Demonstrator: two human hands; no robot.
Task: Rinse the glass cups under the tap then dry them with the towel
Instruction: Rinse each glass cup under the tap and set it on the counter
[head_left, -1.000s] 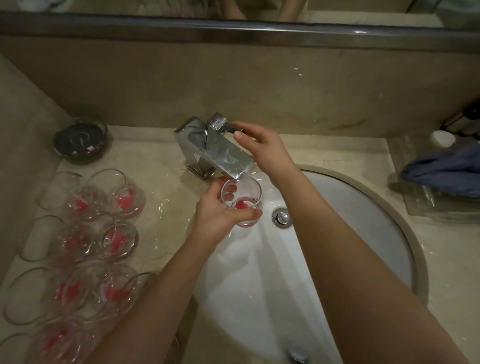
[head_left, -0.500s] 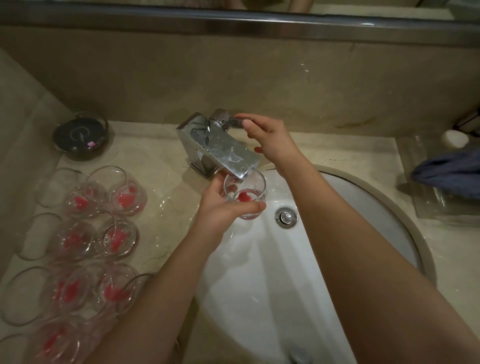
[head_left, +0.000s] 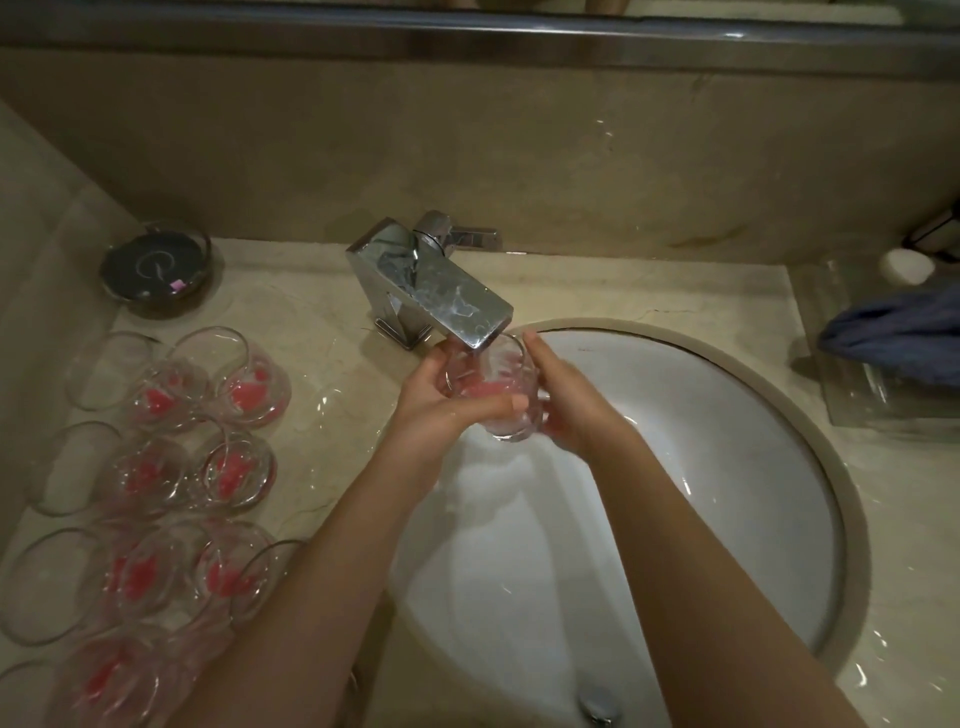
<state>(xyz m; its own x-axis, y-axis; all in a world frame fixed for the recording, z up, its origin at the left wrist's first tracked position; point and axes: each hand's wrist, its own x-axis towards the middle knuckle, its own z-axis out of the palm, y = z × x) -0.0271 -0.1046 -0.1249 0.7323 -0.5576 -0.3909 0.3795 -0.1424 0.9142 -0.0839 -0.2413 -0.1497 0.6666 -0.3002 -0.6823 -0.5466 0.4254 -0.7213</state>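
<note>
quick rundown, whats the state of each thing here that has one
tap: running
held cup: upright under the spout, filling
left hand: grips the held cup
right hand: grips the held cup
cups on the counter: lying on their sides
towel: crumpled on a clear tray, untouched

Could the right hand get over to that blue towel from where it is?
Probably yes. The blue towel lies uncovered on the counter's right side, nothing between, but the right hand holds the glass cup with the left hand.
</note>
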